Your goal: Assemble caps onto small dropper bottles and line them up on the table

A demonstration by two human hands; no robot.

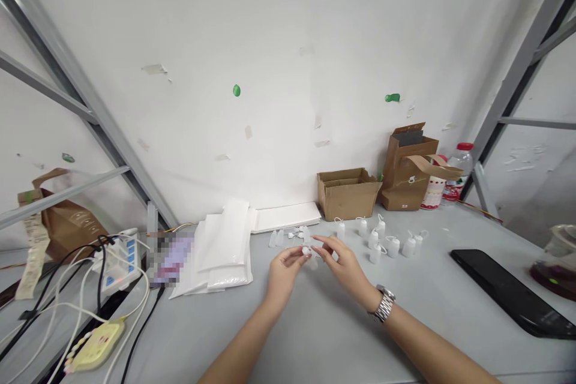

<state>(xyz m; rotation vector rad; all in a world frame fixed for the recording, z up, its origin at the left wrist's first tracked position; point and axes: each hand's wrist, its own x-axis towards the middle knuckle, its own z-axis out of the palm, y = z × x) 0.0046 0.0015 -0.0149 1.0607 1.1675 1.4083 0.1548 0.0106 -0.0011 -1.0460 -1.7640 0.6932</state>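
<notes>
My left hand pinches a small white plastic piece between thumb and fingertips. My right hand comes in from the other side, its thumb and fingers bent together at the edge of that piece; what lies between them is too small to make out. Just beyond the hands, small white parts and translucent pieces lie on the grey table. To the right stand several small white bottle-shaped containers with thin loops on top.
White bags are stacked at left, near a power strip with tangled cables and a yellow device. Behind are an open cardboard box, a brown paper bag and a red-capped bottle. A black object lies right.
</notes>
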